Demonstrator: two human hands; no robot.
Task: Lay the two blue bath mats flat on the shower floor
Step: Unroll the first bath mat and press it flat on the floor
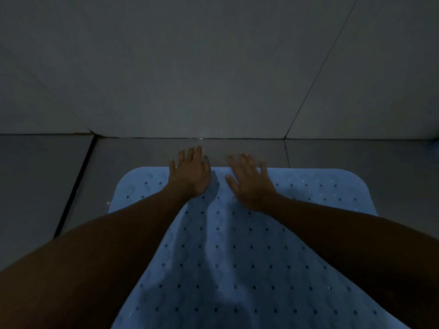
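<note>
Palms flat, your left hand (190, 172) and right hand (249, 184) press the blue bath mat's (225, 257) far edge, fingers spread, gripping nothing.

Blue mat (237, 245) matt rubbery, perforated; floor tiles (142, 155) smooth, glossy.

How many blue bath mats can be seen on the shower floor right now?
1. The blue bath mat lies on the tiled floor under both hands, its far edge near the wall. A second mat may be out of frame.
</note>
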